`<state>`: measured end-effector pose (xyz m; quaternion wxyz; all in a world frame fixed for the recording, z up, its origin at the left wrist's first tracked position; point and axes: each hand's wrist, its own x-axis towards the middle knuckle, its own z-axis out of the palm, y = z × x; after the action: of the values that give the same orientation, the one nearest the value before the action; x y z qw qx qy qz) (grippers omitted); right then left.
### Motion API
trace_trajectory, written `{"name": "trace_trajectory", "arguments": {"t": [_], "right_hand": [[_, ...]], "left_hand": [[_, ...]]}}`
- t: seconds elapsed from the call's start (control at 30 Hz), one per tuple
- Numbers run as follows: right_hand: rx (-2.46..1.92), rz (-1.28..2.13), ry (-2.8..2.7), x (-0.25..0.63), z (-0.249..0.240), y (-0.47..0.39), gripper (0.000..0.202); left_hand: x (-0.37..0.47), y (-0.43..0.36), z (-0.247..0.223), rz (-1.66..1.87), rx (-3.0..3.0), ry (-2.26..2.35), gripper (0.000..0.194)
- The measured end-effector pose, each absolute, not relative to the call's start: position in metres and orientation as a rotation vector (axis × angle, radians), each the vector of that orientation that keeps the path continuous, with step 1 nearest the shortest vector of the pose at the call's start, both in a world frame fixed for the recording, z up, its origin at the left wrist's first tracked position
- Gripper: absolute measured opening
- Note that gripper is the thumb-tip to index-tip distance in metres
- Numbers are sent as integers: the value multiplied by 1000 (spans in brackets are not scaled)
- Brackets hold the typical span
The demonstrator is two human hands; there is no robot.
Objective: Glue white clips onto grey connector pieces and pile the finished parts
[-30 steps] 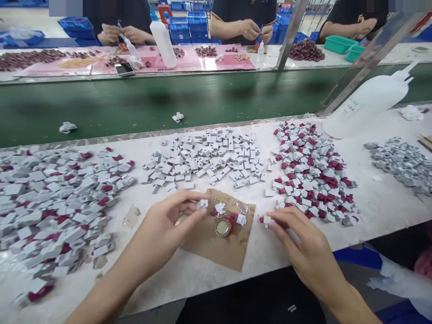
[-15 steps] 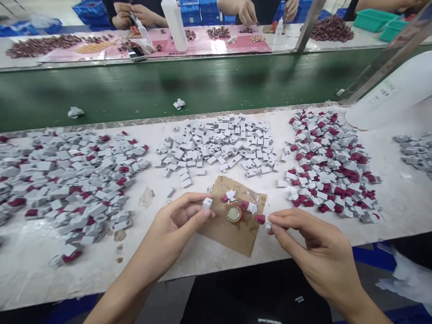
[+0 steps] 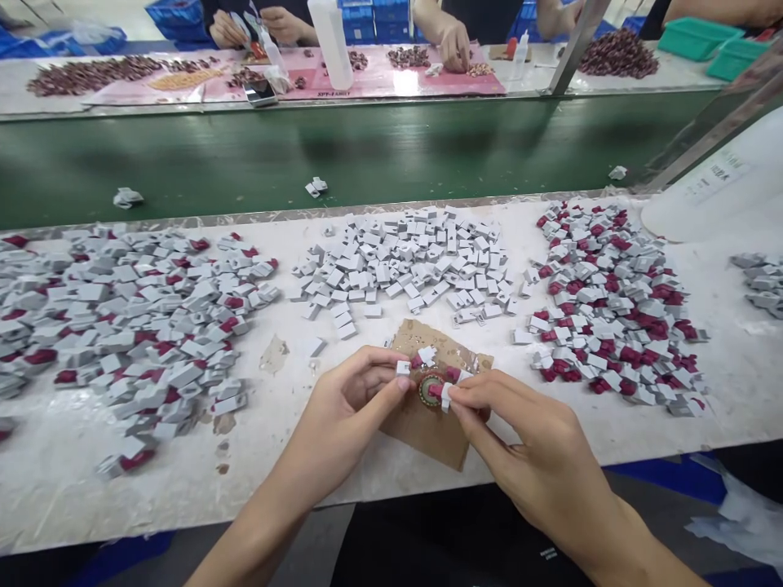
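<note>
My left hand (image 3: 360, 408) pinches a small light-grey plastic block (image 3: 403, 368) between thumb and forefinger, at the left edge of a piece of brown cardboard (image 3: 422, 440). Between the fingertips of my right hand (image 3: 519, 432) is a maroon-and-grey plastic piece (image 3: 441, 395), its maroon end pointing left over a round, bottle-cap-like dish (image 3: 429, 388). The right hand's piece partly covers that dish. Another maroon-and-grey piece (image 3: 424, 357) lies on the cardboard just behind the dish. One more maroon-and-grey piece (image 3: 456, 374) is partly hidden by my right fingers.
Grey blocks (image 3: 404, 257) are heaped behind the cardboard. Mixed maroon-and-grey pieces lie in a left pile (image 3: 134, 318) and a right pile (image 3: 612, 302). A large white bottle (image 3: 722, 179) leans at right. Beyond the green belt (image 3: 232, 155), other people's hands (image 3: 456, 45) work.
My right hand has moved left, bringing the maroon-and-grey piece from the cardboard's right edge to over the round dish. My left hand, still pinching its block, has shifted slightly right.
</note>
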<state>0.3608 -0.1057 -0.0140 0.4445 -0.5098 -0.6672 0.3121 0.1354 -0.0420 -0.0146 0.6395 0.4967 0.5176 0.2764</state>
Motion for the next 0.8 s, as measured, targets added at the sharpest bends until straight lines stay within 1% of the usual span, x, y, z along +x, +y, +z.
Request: {"name": "trace_trajectory", "arguments": {"t": [0.13,0.4,0.5,0.6,0.7,0.8], "right_hand": [[-1295,753,-1678,361,-13,-104,15],[-1307,786,-1650,361,-6,-101,17],[-1309,884,-1391,368,-6,-97,11],[-1255,1092,-1019,376,-12,-89,3],[-1132,1258,-752,380,-18,-81,10],[-1057,1320,-662,381,-19,-78,9]], "left_hand": [[134,-41,-14,631,1146,1177,26],[135,-36,-11,670,1266,1208,27],[141,-34,-5,679,1253,1178,24],[155,-30,5,682,1187,1054,23],[173,-28,14,697,1113,949,21],[188,-27,17,726,1048,920,21]]}}
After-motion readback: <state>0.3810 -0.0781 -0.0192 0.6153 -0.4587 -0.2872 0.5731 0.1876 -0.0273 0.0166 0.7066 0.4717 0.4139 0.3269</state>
